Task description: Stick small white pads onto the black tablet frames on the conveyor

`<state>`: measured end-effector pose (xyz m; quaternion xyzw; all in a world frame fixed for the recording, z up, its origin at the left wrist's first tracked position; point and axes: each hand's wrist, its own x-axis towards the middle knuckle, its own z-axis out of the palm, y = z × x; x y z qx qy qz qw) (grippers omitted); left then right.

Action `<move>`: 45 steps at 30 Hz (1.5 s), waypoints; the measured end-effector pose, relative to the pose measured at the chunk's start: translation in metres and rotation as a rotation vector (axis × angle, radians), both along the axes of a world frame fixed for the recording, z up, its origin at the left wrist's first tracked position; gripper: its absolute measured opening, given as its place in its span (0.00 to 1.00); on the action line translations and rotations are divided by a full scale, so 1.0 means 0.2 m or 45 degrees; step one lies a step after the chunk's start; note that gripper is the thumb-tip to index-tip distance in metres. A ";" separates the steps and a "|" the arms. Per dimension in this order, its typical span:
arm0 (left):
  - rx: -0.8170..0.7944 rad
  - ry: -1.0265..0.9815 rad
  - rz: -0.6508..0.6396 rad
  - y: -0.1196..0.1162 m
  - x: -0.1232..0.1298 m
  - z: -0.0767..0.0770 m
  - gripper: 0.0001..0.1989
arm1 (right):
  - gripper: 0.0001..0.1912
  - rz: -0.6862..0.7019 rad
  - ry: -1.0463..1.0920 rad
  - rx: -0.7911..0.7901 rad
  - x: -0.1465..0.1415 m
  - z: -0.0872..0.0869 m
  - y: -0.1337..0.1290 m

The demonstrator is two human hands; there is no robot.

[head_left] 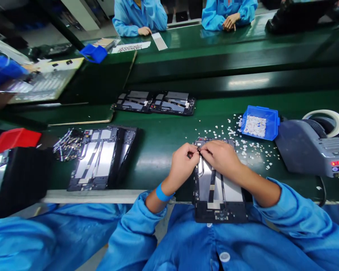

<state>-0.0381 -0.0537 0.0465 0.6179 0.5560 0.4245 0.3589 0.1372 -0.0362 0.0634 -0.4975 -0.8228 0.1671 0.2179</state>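
Note:
An opened tablet point(231, 188) lies in front of me, its inner side up, overhanging the bench's near edge. Silver battery panels and dark ribbon cables show inside it. My left hand point(183, 160) pinches at the tablet's upper left corner, thumb against fingers. From the other side my right hand point(223, 156) meets it there, fingertips also pressed together. Whatever small part sits between the fingertips is too small and covered to name. Tiny white pieces point(244, 148) are scattered beyond and to the right of the tablet, around a blue bin point(274, 124) that holds more of them.
A tape dispenser point(302, 146) stands at right. Stacked opened tablets point(101, 150) and a pile of small cable parts point(67, 145) lie left; two tablets point(169, 102) lie farther back. A red bin point(14, 139) is far left. Two people in blue point(139, 17) sit across the bench.

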 end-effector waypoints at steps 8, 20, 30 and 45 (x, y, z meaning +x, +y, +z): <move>0.106 0.145 -0.011 -0.02 0.02 0.04 0.05 | 0.14 -0.032 -0.170 0.360 -0.03 -0.04 -0.02; -0.152 -0.114 -0.022 0.01 -0.02 -0.01 0.03 | 0.07 -0.789 -0.325 -0.030 0.58 0.06 0.17; 0.213 0.411 -0.046 0.05 -0.16 0.06 0.07 | 0.12 -0.234 0.054 -0.280 0.20 0.15 0.07; 0.479 1.123 -0.394 0.06 -0.18 0.01 0.19 | 0.15 -0.186 -0.200 -0.468 -0.02 0.09 0.25</move>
